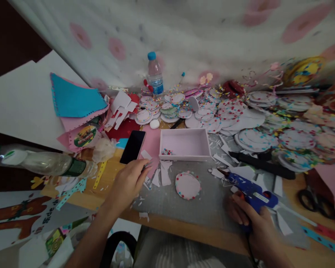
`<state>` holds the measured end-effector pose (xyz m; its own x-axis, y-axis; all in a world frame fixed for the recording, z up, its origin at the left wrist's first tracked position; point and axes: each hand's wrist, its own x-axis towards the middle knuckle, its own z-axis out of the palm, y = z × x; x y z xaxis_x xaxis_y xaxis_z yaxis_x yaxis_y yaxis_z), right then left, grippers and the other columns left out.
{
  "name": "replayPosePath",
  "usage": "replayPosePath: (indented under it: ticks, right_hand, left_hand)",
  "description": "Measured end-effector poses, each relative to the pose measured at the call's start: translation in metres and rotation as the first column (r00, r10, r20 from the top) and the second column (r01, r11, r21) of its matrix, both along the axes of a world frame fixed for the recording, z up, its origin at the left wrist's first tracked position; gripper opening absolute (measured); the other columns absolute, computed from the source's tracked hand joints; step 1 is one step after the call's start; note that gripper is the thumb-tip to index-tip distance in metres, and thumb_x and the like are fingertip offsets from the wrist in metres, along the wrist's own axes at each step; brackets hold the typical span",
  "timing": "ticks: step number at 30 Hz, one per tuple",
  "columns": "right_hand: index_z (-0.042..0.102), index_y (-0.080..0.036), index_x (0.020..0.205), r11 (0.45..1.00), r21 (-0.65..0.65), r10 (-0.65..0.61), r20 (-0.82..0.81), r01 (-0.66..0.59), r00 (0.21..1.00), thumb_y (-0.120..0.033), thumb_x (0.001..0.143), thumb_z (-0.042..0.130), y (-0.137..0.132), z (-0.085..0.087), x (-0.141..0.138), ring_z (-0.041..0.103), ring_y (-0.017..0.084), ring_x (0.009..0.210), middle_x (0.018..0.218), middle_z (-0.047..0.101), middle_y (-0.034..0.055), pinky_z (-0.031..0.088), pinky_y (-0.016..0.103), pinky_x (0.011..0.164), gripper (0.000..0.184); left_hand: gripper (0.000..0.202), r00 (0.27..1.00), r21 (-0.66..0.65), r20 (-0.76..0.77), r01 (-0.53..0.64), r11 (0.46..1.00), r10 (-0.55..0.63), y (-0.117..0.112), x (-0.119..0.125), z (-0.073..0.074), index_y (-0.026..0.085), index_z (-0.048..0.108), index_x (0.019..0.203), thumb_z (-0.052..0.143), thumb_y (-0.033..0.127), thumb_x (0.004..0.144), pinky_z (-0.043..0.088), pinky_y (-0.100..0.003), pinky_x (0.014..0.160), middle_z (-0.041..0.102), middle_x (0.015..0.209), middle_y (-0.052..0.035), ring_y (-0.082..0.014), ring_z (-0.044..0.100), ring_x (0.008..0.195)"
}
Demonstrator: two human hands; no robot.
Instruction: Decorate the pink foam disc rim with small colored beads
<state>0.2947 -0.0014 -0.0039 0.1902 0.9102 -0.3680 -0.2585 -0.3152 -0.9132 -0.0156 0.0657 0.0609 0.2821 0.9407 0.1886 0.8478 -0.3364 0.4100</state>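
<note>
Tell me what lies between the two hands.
Head view: a pink disc lies on the grey mat between the left hand and the right hand, which grips the glue gun.

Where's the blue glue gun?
The glue gun is low on the right of the head view, gripped in the right hand, just right of the pink disc on the grey mat.

Illumination dim, diffuse; shadows soft. Darkest zone: 10 o'clock. Wide-angle distortion stretches bottle (41,163) at 9 o'clock. Paper discs (296,137) at 3 o'clock blurred; glue gun (251,190) at 5 o'clock sharp.
</note>
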Motion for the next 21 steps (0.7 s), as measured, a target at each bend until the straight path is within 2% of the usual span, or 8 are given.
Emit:
replayPosePath:
  ticks: [3, 5, 10, 15, 17, 21]
  right_hand:
    - [0.037, -0.022, 0.046, 0.998, -0.067, 0.000, -0.026, -0.002, 1.000, -0.049, 0.074, 0.070, -0.001, -0.002, 0.002, 0.036, 0.010, 0.041, 0.042, 0.034, -0.0043, 0.031, 0.027, 0.044, 0.051]
    - [0.037, -0.022, 0.046, 0.995, -0.097, -0.018, -0.026, 0.015, 0.999, -0.050, 0.074, 0.071, -0.001, -0.005, 0.003, 0.035, 0.010, 0.041, 0.041, 0.034, -0.0046, 0.031, 0.027, 0.044, 0.051]
    - [0.041, -0.022, 0.046, 0.990, -0.139, -0.017, 0.007, 0.018, 1.000, -0.052, 0.070, 0.073, -0.003, -0.011, 0.008, 0.036, 0.010, 0.041, 0.041, 0.038, -0.0035, 0.032, 0.027, 0.043, 0.050]
    - [0.043, -0.021, 0.048, 0.985, -0.171, 0.012, 0.015, -0.009, 1.000, -0.052, 0.074, 0.070, -0.004, -0.016, 0.012, 0.035, 0.010, 0.042, 0.041, 0.041, -0.0032, 0.030, 0.026, 0.043, 0.048]
    - [0.043, -0.021, 0.050, 0.980, -0.198, 0.002, -0.011, -0.004, 1.000, -0.048, 0.076, 0.070, -0.004, -0.018, 0.012, 0.035, 0.009, 0.041, 0.041, 0.039, -0.0041, 0.030, 0.026, 0.044, 0.046]
    - [0.045, -0.020, 0.053, 0.972, -0.235, -0.023, -0.010, 0.020, 1.000, -0.052, 0.070, 0.073, -0.004, -0.021, 0.012, 0.034, 0.009, 0.040, 0.040, 0.039, -0.0044, 0.029, 0.026, 0.042, 0.046]
  left_hand:
    - [0.021, 0.988, 0.041, -0.128, 0.088, 0.995, -0.082, 0.035, 0.014, 0.014, 0.018, 0.061, 0.104, 0.045, 0.028, 0.095, 0.050, -0.033, 0.082, 0.069, 0.097, -0.0081, -0.0221, 0.065, 0.092]
    - [0.021, 0.953, -0.015, -0.263, 0.152, 0.988, -0.151, 0.057, 0.023, 0.022, 0.016, 0.061, 0.101, 0.043, 0.023, 0.096, 0.051, -0.034, 0.079, 0.068, 0.096, -0.0080, -0.0227, 0.064, 0.092]
    - [0.016, 0.764, -0.129, -0.556, 0.310, 0.942, -0.327, 0.094, 0.038, 0.030, 0.015, 0.062, 0.088, 0.047, 0.011, 0.090, 0.050, -0.034, 0.074, 0.067, 0.090, -0.0078, -0.0235, 0.062, 0.088]
    - [0.018, 0.637, -0.196, -0.641, 0.403, 0.894, -0.428, 0.110, 0.043, 0.025, 0.015, 0.061, 0.085, 0.050, 0.001, 0.080, 0.048, -0.033, 0.065, 0.066, 0.083, -0.0071, -0.0241, 0.062, 0.083]
    - [0.019, 0.612, -0.231, -0.643, 0.419, 0.878, -0.461, 0.114, 0.043, 0.024, 0.015, 0.061, 0.083, 0.051, -0.001, 0.078, 0.047, -0.033, 0.064, 0.065, 0.082, -0.0070, -0.0239, 0.062, 0.082]
    - [0.018, 0.587, -0.252, -0.618, 0.483, 0.838, -0.524, 0.119, 0.042, 0.023, 0.015, 0.059, 0.081, 0.051, -0.001, 0.079, 0.044, -0.032, 0.063, 0.064, 0.081, -0.0056, -0.0220, 0.061, 0.079]
